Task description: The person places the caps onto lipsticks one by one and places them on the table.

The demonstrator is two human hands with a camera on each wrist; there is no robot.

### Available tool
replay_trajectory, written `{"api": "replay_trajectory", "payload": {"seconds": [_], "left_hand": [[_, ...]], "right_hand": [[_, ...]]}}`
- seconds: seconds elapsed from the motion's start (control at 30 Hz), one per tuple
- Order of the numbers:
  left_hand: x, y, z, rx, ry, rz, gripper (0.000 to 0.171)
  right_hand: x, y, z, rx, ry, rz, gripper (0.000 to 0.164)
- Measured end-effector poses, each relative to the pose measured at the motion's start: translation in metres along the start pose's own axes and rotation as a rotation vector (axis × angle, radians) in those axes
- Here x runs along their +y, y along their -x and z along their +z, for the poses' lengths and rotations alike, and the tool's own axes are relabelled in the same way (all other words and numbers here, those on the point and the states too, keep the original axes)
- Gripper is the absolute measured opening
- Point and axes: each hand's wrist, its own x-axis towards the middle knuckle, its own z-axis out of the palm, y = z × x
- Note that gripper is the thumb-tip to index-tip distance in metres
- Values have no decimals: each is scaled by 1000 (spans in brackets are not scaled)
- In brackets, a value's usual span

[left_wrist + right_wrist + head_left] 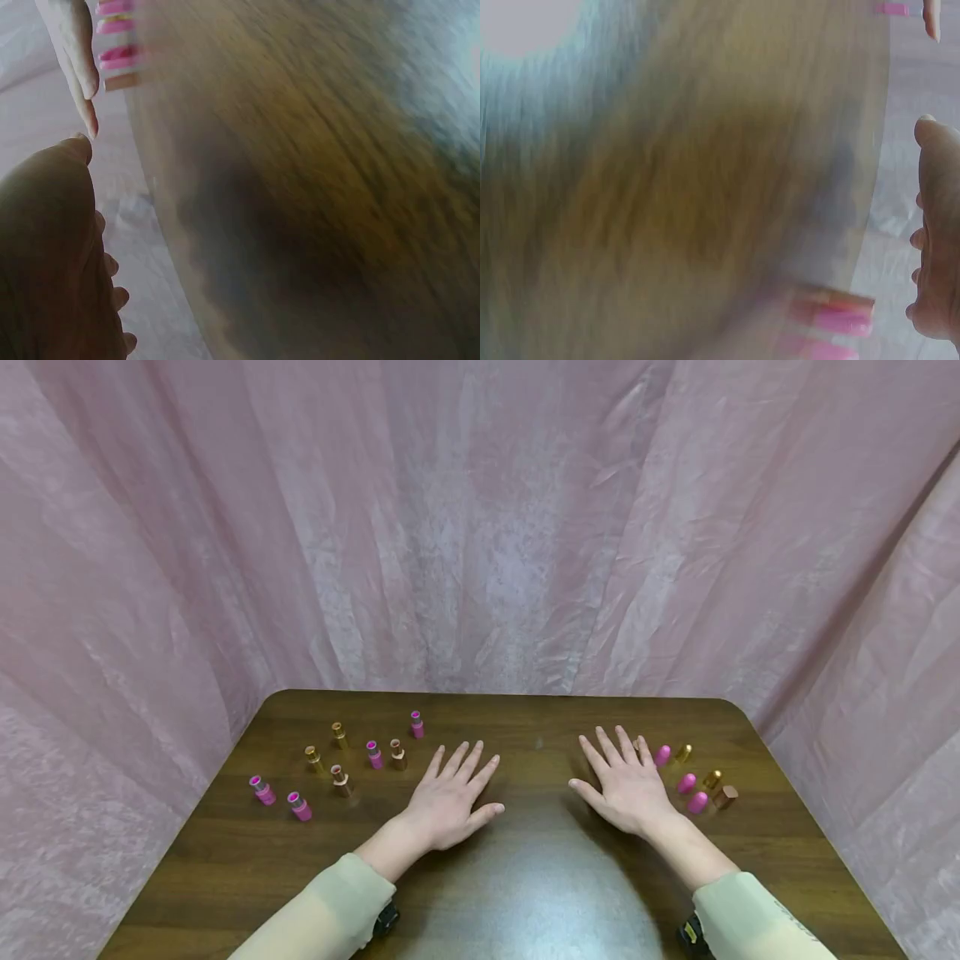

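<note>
My left hand point(450, 802) is palm down with fingers spread, holding nothing, just right of a group of small uncapped lipstick tubes. These stand upright: pink tubes point(302, 810) with magenta rims, gold tubes point(313, 760) and brown-gold tubes point(341, 783). My right hand point(626, 785) is likewise palm down with spread fingers and holds nothing. Beside it stand rounded pink caps point(697, 802), slim gold caps point(713, 779) and a faceted brown cap point(725, 797). Another small brownish piece is mostly hidden behind its fingers. A shadow lies on the table under each hand in the wrist views.
The dark wooden table point(525, 735) has rounded far corners and a glare patch near its front. Pink velvety curtains point(480, 527) hang behind it and at both sides. A dark wrist device point(386, 917) shows under the left sleeve, another point(692, 933) under the right.
</note>
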Motion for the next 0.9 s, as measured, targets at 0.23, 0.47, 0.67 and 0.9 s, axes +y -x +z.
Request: {"api": "replay_trajectory", "payload": {"seconds": [0.23,0.47,0.67,0.9], "left_hand": [[18,-7,-8,-11,-11,77,76],[42,-29,-14,-33,-58,135,77],[71,-55,-18,-76,-68,161,78],[104,-80,-12,-126,-95,164,77]], "right_hand": [[29,1,-16,-57,4,69,84],[59,-6,-29,-49,-51,103,78],[75,-15,-42,-45,-89,121,59],[77,-28,-52,-115,-89,103,45]]}}
